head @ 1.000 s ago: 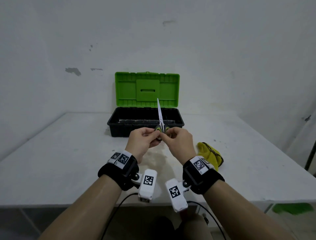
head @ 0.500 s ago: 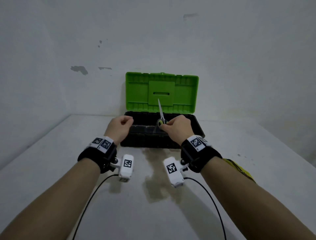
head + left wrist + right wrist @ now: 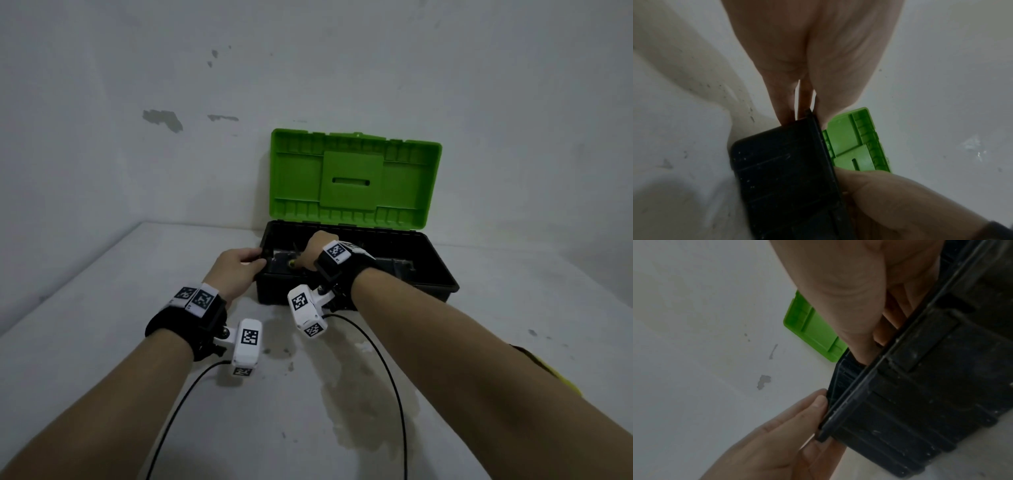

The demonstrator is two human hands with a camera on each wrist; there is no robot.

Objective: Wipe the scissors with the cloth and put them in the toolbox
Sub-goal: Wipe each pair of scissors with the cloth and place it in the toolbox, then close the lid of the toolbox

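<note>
The black toolbox (image 3: 432, 260) stands open at the back of the table, its green lid (image 3: 352, 178) upright against the wall. My right hand (image 3: 317, 250) reaches down inside the box's left part; a bit of the scissors' yellow-green handle (image 3: 292, 263) shows at its fingertips, the blades mostly hidden. My left hand (image 3: 236, 270) grips the rim at the box's left end, thumb on top of the edge in the right wrist view (image 3: 818, 402). A strip of the yellow cloth (image 3: 561, 380) shows on the table beyond my right forearm.
The white table (image 3: 102, 308) has a damp stain (image 3: 359, 394) in front of the box. Wrist-camera cables (image 3: 387, 370) trail over the near side. A scuffed white wall (image 3: 161, 120) rises right behind the toolbox.
My right hand carried the scissors forward and down into the box. The left hand let go of them, moved left and took hold of the box's rim. My head moved closer.
</note>
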